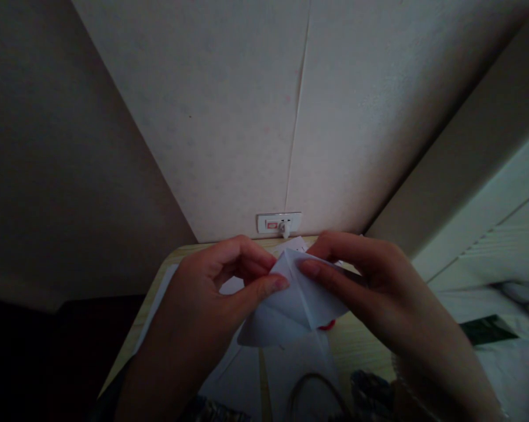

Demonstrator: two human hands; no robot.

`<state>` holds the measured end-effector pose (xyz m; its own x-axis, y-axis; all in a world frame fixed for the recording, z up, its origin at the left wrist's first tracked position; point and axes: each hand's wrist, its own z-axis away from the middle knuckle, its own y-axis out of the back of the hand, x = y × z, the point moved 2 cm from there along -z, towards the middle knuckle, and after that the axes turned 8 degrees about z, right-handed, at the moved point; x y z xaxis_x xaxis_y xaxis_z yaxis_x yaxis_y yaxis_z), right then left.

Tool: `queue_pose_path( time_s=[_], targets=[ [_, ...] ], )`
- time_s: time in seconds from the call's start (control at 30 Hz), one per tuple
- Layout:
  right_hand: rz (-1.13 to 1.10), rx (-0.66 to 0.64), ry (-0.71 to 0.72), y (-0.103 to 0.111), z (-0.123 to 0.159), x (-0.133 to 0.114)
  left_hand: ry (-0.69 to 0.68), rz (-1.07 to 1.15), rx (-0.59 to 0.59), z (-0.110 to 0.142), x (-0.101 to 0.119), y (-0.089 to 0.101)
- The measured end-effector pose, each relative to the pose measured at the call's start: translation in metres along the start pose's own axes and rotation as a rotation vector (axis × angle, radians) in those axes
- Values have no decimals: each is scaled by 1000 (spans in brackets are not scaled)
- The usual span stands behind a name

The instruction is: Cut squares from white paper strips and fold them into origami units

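Between my two hands is a folded sheet of white paper [291, 299], held up above the table with its pointed top facing the wall. My left hand [220, 287] pinches the paper's left edge near the point, thumb on the front face. On the other side, my right hand [361, 269] grips the right edge, thumb pressed flat on the front near the central crease. The fingers behind the paper are partly hidden. Below it, more white sheets [233, 381] lie on the table, and a small red thing [328, 325] shows just under the paper's lower right edge.
A pale wooden table [124, 351] stands against the wall. Just above its back edge sits a wall socket [278, 223] with a white plug in it. To the right are a light cabinet [480, 228] and a dark green item [488, 329]. A dark curved cord-like thing [317, 376] shows at the bottom.
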<state>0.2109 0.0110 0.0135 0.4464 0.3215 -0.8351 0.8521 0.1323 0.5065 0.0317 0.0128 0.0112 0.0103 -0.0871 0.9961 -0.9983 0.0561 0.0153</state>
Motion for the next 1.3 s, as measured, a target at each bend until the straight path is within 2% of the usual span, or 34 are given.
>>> queue_pose_path(
  time_s=[0.33,0.77,0.93,1.3],
  targets=[
    [37,5,9,1,-1,1,73,-38,99,3,4,-2],
    [20,-17,-46,0,-1,-1,87,-43,112,5,10,-4],
    [25,-17,-33,1,-1,-2,47,-81,66,1,9,-2],
    [39,-22,-27,0,-1,-3,122,-65,137,6,10,-5]
  ],
)
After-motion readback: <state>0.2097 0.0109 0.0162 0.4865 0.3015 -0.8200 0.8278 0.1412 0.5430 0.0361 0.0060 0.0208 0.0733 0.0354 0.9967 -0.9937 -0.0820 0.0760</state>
